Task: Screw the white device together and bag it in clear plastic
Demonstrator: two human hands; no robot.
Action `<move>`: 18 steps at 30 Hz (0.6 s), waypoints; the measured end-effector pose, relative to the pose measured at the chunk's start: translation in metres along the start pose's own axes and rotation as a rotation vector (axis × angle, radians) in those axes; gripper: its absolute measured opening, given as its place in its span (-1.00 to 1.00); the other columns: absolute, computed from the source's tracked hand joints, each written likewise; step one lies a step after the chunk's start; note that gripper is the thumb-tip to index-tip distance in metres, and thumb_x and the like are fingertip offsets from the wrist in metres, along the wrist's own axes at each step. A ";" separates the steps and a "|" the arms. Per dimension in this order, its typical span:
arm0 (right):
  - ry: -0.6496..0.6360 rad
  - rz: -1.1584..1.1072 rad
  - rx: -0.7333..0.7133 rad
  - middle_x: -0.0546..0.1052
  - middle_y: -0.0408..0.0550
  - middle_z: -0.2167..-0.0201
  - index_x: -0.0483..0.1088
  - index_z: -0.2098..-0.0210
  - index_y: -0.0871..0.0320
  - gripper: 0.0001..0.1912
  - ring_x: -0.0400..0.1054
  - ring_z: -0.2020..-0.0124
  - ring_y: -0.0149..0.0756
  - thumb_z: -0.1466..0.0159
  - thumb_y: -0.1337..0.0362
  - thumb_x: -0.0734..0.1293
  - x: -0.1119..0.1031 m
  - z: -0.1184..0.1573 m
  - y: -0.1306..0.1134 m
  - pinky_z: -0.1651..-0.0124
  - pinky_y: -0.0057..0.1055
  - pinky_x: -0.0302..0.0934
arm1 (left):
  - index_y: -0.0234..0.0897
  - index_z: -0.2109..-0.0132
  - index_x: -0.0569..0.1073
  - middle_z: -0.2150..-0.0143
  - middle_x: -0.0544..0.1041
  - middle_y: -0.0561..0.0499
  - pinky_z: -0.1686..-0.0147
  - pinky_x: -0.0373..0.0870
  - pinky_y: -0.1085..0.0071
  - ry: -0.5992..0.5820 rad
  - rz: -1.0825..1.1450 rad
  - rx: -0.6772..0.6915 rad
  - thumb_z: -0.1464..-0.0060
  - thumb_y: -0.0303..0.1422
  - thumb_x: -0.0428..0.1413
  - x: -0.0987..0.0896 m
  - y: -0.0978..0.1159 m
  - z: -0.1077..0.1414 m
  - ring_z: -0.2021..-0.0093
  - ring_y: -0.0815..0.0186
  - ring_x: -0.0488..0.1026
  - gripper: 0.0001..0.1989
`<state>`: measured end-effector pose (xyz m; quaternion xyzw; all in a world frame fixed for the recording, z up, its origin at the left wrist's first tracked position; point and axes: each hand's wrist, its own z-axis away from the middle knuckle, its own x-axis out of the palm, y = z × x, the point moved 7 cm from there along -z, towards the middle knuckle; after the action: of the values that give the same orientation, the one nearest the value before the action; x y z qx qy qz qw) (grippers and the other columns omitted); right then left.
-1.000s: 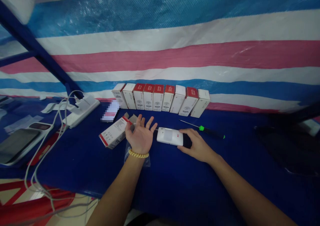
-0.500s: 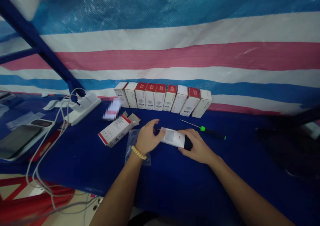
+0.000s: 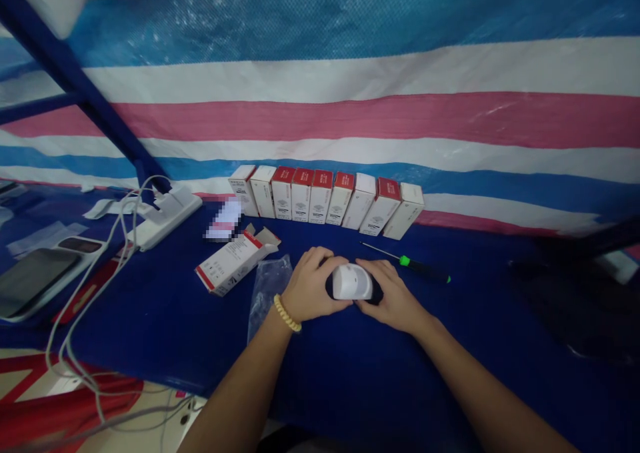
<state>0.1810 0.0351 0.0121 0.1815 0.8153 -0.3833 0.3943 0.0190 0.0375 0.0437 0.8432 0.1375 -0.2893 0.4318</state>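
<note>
A small white device (image 3: 351, 282) with a rounded end sits between both hands over the blue table (image 3: 150, 319), its end turned toward me. My left hand (image 3: 311, 286) grips its left side, a yellow bead bracelet on the wrist. My right hand (image 3: 393, 294) holds its right side. A clear plastic bag (image 3: 267, 287) lies just left of my left wrist. An opened white and red box (image 3: 229, 263) lies flat further left.
A row of several white and red boxes (image 3: 325, 199) stands against the striped tarp at the back. A green-handled screwdriver (image 3: 410, 263) lies right of the hands. A white power strip (image 3: 167, 216) with grey cables and a phone (image 3: 35, 273) are at the left.
My left hand came down from open, palm up, and closed on the white device. The device has turned from lying lengthwise to pointing its end toward me.
</note>
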 end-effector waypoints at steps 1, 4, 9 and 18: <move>0.000 -0.011 -0.008 0.42 0.09 -0.02 0.10 -0.19 0.05 -0.34 0.29 -0.02 -0.07 -0.13 0.23 0.36 0.000 0.000 -0.001 -0.05 -0.04 0.24 | -0.15 -0.03 0.46 0.09 0.35 -0.14 0.02 0.25 0.05 0.012 0.046 0.015 0.26 -0.16 0.35 0.000 0.002 0.000 0.08 0.00 0.32 -0.37; -0.006 -0.052 0.005 0.43 0.08 0.03 0.14 -0.14 0.06 -0.37 0.32 0.02 -0.09 -0.10 0.22 0.39 0.001 0.001 -0.002 0.00 -0.08 0.27 | -0.17 -0.05 0.40 0.06 0.34 -0.12 0.01 0.29 0.11 0.035 0.156 0.034 0.27 -0.21 0.36 0.001 0.007 0.001 0.05 0.05 0.33 -0.34; -0.035 -0.157 0.046 0.45 0.04 0.11 0.20 -0.07 0.09 -0.35 0.37 0.12 -0.14 -0.03 0.17 0.44 0.004 0.002 -0.003 0.08 -0.17 0.30 | -0.22 -0.10 0.27 0.09 0.36 -0.06 0.05 0.33 0.19 0.063 0.276 0.043 0.33 -0.32 0.37 0.002 0.013 0.001 0.09 0.16 0.36 -0.22; 0.009 -0.234 0.068 0.47 0.01 0.11 0.24 -0.06 0.07 -0.34 0.39 0.12 -0.15 0.00 0.16 0.47 0.001 -0.002 -0.005 0.11 -0.22 0.31 | -0.22 -0.03 0.35 0.04 0.39 -0.09 0.02 0.35 0.20 0.049 0.429 0.000 0.30 -0.33 0.39 0.007 0.015 0.001 0.03 0.15 0.38 -0.32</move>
<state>0.1765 0.0329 0.0145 0.1000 0.8192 -0.4532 0.3368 0.0313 0.0280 0.0482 0.8598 -0.0346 -0.1702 0.4801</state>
